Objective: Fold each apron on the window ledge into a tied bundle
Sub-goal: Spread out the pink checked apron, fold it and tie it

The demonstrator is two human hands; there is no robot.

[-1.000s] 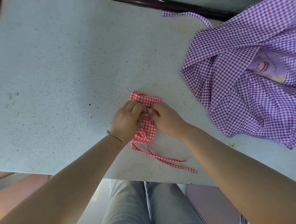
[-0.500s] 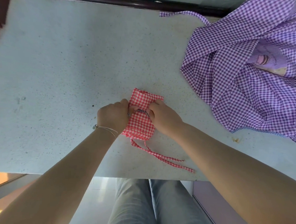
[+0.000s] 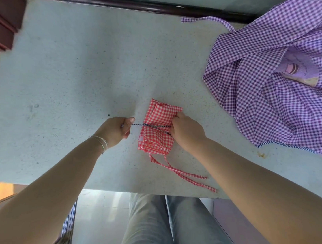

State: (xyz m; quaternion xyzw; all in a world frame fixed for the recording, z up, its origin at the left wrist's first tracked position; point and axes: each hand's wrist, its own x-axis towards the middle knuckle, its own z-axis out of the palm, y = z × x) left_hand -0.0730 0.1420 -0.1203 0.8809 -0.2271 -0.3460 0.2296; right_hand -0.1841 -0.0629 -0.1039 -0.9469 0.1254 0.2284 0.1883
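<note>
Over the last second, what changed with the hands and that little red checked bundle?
The left hand drew away to the left, pulling the dark striped cord taut across the folded red-and-white gingham apron bundle. The right hand kept its grip at the bundle's right edge. The crumpled purple gingham apron and loose red ties stayed put.

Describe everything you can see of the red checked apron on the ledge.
The red checked apron is thin red-and-white gingham cloth, folded into a small, roughly rectangular bundle lying flat on the speckled grey ledge. A dark striped cord runs across its middle, pulled taut between the left hand and the right hand, which also rests on its right edge. Two gingham ties trail loose from its near end.
</note>
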